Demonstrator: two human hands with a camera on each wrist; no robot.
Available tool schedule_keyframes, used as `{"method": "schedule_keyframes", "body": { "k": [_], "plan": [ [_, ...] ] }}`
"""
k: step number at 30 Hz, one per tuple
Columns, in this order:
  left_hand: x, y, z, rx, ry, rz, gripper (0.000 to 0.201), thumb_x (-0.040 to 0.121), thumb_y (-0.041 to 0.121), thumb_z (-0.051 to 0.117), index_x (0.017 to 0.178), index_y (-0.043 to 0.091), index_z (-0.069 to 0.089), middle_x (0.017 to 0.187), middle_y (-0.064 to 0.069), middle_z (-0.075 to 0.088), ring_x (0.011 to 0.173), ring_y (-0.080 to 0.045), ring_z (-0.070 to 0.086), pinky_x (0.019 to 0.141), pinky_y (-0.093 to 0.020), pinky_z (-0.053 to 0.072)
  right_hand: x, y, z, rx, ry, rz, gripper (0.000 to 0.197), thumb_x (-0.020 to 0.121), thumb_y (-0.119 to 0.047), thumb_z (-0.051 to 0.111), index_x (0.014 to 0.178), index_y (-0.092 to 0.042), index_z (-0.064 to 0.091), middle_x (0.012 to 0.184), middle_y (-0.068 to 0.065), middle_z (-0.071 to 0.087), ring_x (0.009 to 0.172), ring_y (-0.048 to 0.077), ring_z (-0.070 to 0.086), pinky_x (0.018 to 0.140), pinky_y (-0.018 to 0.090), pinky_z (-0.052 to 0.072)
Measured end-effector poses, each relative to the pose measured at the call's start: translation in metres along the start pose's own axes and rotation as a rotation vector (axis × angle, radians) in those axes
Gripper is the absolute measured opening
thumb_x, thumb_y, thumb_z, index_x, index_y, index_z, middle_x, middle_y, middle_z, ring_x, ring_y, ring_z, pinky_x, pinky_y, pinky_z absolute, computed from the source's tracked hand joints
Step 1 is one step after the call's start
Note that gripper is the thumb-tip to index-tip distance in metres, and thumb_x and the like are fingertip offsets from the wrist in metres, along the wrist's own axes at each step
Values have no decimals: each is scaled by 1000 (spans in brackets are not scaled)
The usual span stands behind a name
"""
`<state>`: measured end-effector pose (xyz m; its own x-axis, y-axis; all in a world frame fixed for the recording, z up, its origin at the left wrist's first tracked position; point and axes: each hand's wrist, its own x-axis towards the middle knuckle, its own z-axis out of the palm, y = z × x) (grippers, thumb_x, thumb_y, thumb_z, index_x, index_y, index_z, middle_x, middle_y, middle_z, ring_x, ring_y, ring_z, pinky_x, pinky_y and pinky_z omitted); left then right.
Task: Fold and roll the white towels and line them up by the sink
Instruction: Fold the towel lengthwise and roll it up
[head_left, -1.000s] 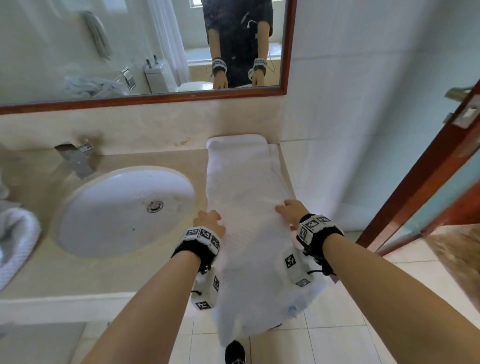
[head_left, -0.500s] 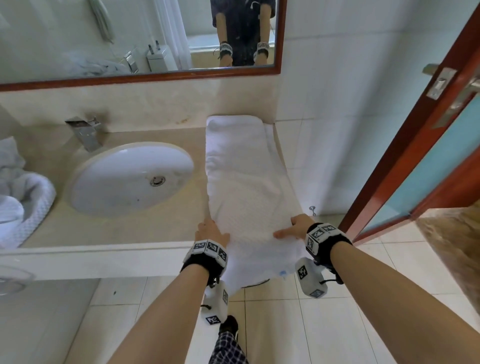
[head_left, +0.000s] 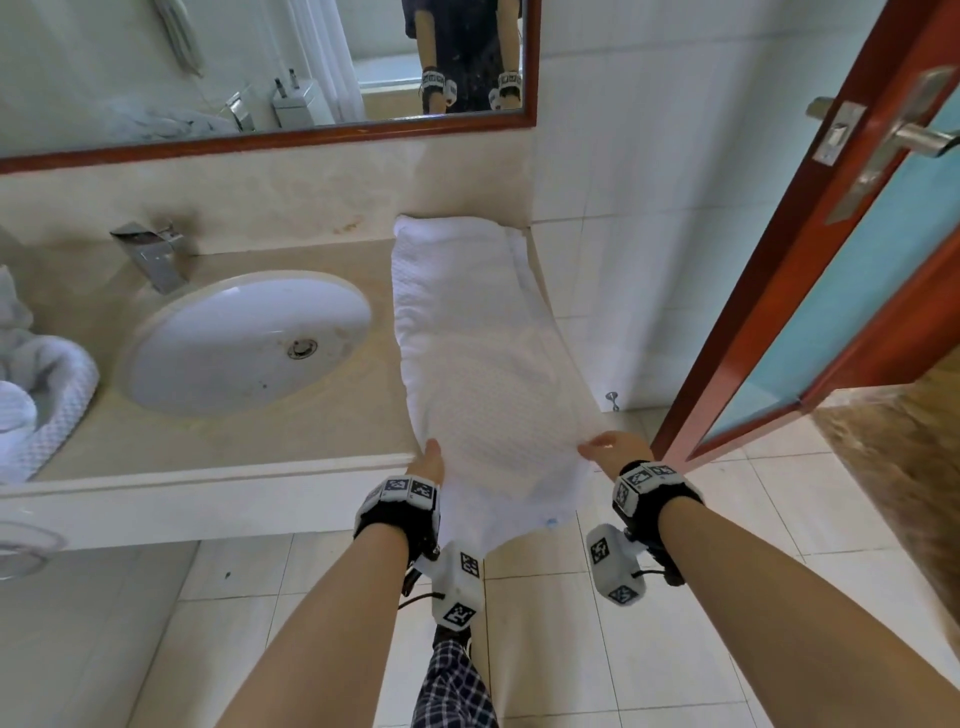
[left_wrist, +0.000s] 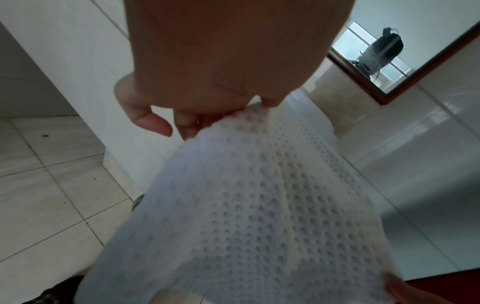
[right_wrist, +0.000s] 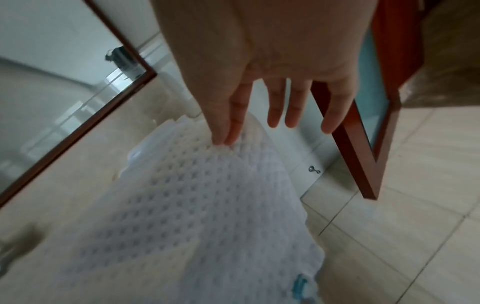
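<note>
- A heap of towels lies at the counter's far left edge
- The sink is set into the counter, faucet behind it
- The left hand pinches the left edge of the white towel, fingers curled around the cloth
- The folded towel lies lengthwise right of the sink, its near end hanging over the counter's front edge
- The right hand pinches the right edge between thumb and forefinger, other fingers straight
- An open door stands at far right
</note>
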<state>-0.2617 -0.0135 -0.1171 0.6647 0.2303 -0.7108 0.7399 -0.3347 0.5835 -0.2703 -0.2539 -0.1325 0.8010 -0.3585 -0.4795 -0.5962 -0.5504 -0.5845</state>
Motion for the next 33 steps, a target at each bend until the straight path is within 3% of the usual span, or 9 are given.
{"method": "schedule_keyframes", "body": {
  "k": [5, 8, 10, 14, 20, 23, 28, 31, 33],
  "plan": [
    [-8, 4, -7, -18, -18, 31, 71, 84, 32, 66, 139, -2, 36, 142, -20, 45, 127, -37, 47, 105, -39, 40, 1, 1, 6, 438, -53, 82, 81, 81, -24, 73, 144, 0, 29, 147, 19, 38, 133, 33, 41, 107, 38, 34],
    [-8, -5, -7, -207, -147, -22, 79, 67, 45, 77, 130, 5, 49, 130, -17, 57, 118, -35, 55, 104, -47, 43, 1, 8, 16, 283, -167, 133, 87, 78, -30, 75, 145, -1, 29, 148, 17, 37, 135, 33, 39, 109, 40, 33],
    [-11, -18, -5, -343, -242, -118, 58, 70, 52, 73, 109, 11, 59, 112, -11, 64, 105, -30, 60, 100, -45, 46, 0, 19, 24, 131, -231, 145, 85, 76, -34, 77, 141, 1, 36, 145, 16, 43, 132, 32, 44, 107, 39, 36],
    [-17, -45, 8, -264, -291, -190, 22, 82, 28, 64, 81, 8, 55, 88, -14, 62, 80, -29, 59, 89, -41, 49, -6, 38, 34, -78, -335, 151, 84, 71, -28, 81, 139, -2, 40, 142, 14, 47, 130, 31, 46, 108, 37, 38],
    [-31, -27, -4, -129, -215, -72, 17, 86, 11, 62, 97, -2, 59, 88, -18, 63, 84, -32, 61, 80, -43, 53, -6, 37, 23, -38, -313, 128, 68, 81, -17, 71, 138, 3, 41, 139, 17, 48, 126, 33, 49, 104, 35, 43],
    [-38, -7, -17, -221, -177, -5, 36, 85, 9, 65, 117, -5, 57, 99, -20, 65, 85, -32, 61, 86, -41, 50, -9, 22, 3, 133, -172, 88, 55, 85, -15, 65, 133, 5, 47, 126, 18, 54, 116, 32, 53, 95, 33, 42],
    [-58, 23, -39, -485, -185, 105, 43, 93, 3, 51, 135, 2, 41, 123, -21, 58, 105, -37, 59, 79, -44, 49, -23, -12, -34, 547, -89, -30, 40, 93, -16, 55, 132, -8, 50, 140, 14, 48, 123, 30, 50, 101, 31, 39],
    [-67, 25, -52, -643, -208, 197, 52, 95, 5, 46, 143, 19, 29, 124, -15, 52, 100, -33, 57, 77, -49, 50, -40, -29, -50, 990, -266, 23, 32, 93, -11, 39, 112, -19, 64, 119, 19, 63, 88, 32, 62, 62, 28, 55],
    [-78, 25, -59, -649, -282, 239, 46, 96, 7, 44, 138, 24, 33, 112, -10, 52, 89, -29, 57, 60, -44, 55, -50, -35, -60, 1112, -290, 29, 46, 89, -4, 30, 121, -11, 62, 109, 22, 69, 86, 35, 69, 52, 24, 55]
  ]
}}
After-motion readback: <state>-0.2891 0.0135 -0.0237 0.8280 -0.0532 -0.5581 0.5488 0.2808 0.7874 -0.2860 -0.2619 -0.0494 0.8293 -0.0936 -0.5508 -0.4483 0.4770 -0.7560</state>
